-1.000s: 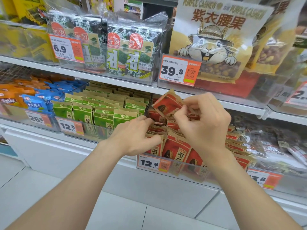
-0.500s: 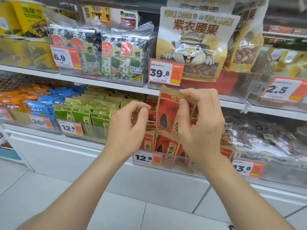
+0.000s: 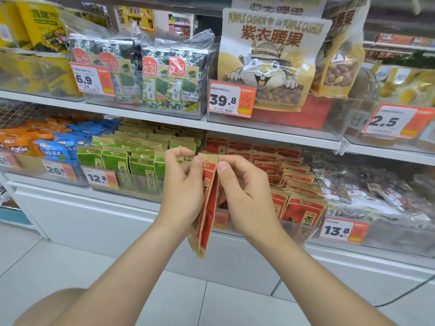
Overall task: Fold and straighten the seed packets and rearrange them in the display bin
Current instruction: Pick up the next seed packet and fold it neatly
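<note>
Shop aisle: pale tiled floor [image 3: 47, 267], white shelving.

- Along the lower shelf's front edge stands a clear display bin [image 3: 299, 231] of stocked red packets [image 3: 282, 175] in leaning rows.
- One seed packet [image 3: 208, 208] is out of the bin, upright before its front left corner, creased lengthwise.
- The left hand [image 3: 181, 191] and right hand [image 3: 244, 196] each pinch the packet's top edge, thumbs on the near face.
- Hands and packet block the bin's left front.
- Green packets [image 3: 117, 158] fill the neighbouring bin to the left, with blue packets [image 3: 54, 149] beyond.
- On the upper shelf [image 3: 164, 118] are seaweed packs [image 3: 164, 78] and a cashew bag [image 3: 270, 62].
</note>
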`<action>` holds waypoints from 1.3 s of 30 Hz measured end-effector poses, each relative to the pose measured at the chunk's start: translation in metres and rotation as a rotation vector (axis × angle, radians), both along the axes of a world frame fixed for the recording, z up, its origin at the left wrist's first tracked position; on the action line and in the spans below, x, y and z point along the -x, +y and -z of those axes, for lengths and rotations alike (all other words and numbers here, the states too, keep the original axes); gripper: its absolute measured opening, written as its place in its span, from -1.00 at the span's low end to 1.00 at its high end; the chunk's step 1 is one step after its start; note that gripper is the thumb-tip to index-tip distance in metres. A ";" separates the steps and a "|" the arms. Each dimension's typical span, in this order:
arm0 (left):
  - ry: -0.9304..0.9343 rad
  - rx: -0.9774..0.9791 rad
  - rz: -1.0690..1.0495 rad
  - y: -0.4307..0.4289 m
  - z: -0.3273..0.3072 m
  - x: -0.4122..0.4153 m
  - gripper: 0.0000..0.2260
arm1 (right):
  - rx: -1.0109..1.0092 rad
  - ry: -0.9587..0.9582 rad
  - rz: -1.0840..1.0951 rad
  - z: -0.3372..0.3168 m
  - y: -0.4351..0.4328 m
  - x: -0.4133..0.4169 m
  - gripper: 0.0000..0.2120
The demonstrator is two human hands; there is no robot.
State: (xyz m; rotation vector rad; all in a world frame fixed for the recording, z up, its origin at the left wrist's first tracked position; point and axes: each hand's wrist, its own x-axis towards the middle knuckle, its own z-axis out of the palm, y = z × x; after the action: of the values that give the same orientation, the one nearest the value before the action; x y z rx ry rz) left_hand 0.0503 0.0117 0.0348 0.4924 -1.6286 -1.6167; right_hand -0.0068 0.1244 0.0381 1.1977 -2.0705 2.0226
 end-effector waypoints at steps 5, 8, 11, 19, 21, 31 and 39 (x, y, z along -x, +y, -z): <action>-0.116 -0.075 0.078 0.011 0.003 0.000 -0.93 | -0.096 -0.058 0.083 0.015 -0.008 0.004 -0.84; -0.148 -0.073 0.124 0.019 0.008 -0.003 -0.84 | -0.145 -0.119 0.111 0.018 -0.011 0.005 -0.84; -0.187 0.049 0.113 0.019 0.009 -0.007 -0.75 | -0.122 -0.207 0.088 0.015 -0.010 0.007 -0.82; -0.143 0.092 0.163 0.013 0.009 -0.008 -0.66 | -0.087 -0.298 -0.005 0.011 -0.009 0.007 -0.82; -0.130 0.079 0.186 0.011 0.009 -0.008 -0.66 | -0.077 -0.265 -0.003 0.009 -0.007 0.005 -0.82; 0.053 0.044 0.130 0.003 -0.005 -0.010 -0.66 | -0.436 -0.001 -0.130 -0.001 0.011 0.011 -0.73; -0.081 0.114 0.213 0.000 -0.002 -0.012 -0.70 | -0.179 -0.270 -0.036 -0.003 0.008 0.015 -0.65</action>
State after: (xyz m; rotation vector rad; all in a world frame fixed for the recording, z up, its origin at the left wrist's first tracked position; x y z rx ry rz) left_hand 0.0620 0.0116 0.0367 0.3378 -1.8749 -1.6634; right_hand -0.0214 0.1326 0.0408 1.0392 -2.4146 2.1610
